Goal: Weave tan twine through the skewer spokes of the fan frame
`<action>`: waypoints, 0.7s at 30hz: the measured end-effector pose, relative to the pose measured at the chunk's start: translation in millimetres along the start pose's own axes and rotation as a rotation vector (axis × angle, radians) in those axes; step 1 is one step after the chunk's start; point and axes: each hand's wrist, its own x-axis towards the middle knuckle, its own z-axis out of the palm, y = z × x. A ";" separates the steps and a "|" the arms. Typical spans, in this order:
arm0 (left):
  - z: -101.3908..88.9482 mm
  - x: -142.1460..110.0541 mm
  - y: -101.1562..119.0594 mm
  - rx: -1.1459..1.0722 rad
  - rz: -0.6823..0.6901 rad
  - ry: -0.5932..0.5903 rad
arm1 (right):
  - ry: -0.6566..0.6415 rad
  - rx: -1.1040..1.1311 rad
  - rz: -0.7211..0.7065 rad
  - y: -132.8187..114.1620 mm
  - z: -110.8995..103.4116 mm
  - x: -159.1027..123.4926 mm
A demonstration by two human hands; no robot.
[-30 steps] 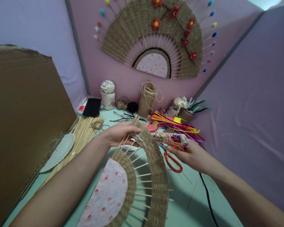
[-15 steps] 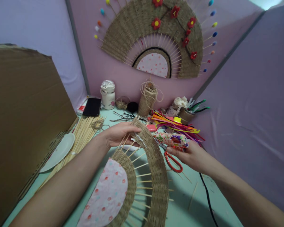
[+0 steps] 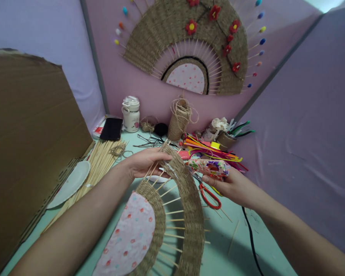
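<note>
A half-round woven jute fan (image 3: 189, 207) with wooden skewer spokes and a pink dotted centre (image 3: 129, 237) stands tilted over the table in front of me. My left hand (image 3: 145, 163) grips its upper edge, fingers closed over the weave and spokes. My right hand (image 3: 232, 186) is closed on a glue gun wrapped in flowered paper (image 3: 209, 168), its tip pointing at the fan's top rim. A black cord (image 3: 251, 237) trails from it toward me.
Red-handled scissors (image 3: 208, 195) lie under the gun. A skewer bundle (image 3: 99, 165), white plate (image 3: 70, 184) and cardboard sheet (image 3: 31, 142) are at left. At the back: phone (image 3: 112, 128), white jar (image 3: 130, 114), twine spool (image 3: 178, 120), coloured strips (image 3: 212, 150). A finished fan (image 3: 186, 42) hangs on the wall.
Almost nothing has moved; both hands keep their hold, and the view has shifted very slightly.
</note>
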 end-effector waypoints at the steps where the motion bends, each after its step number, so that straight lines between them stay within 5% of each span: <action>1: -0.2 0.1 -0.1 0.000 0.003 -0.006 | 0.002 0.002 0.003 0.2 0.2 0.4; 21: 1.8 -0.6 1.1 0.012 0.005 0.018 | -0.029 -0.023 -0.054 -3.2 -3.4 4.0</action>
